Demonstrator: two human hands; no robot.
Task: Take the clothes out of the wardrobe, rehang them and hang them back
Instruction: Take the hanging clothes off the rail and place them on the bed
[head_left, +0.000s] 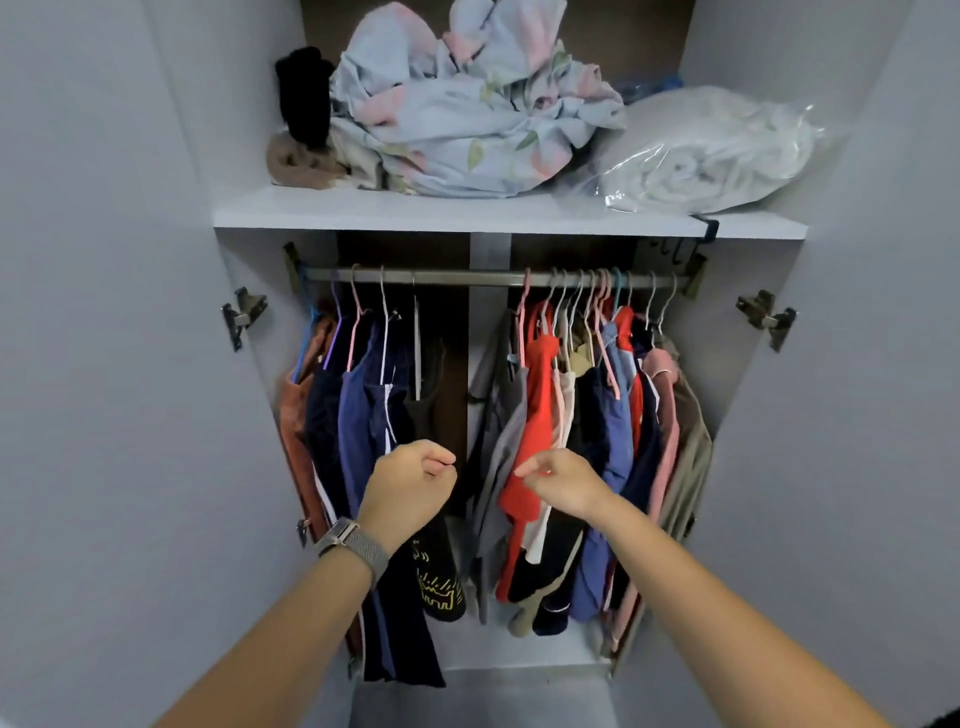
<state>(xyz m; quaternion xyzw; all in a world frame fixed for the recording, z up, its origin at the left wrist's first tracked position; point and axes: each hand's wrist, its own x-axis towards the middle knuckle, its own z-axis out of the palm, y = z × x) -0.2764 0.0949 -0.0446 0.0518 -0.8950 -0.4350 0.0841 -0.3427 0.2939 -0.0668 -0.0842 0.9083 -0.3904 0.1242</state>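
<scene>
Steel rail (467, 277) horizontal; clothes (540, 415) hang vertical.

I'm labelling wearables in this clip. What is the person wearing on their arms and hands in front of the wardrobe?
Both forearms are bare, with no sleeves in view. The left wrist carries a watch with a grey woven mesh band and a silver metal clasp. The left hand and right hand wear no gloves, and no rings show.
</scene>
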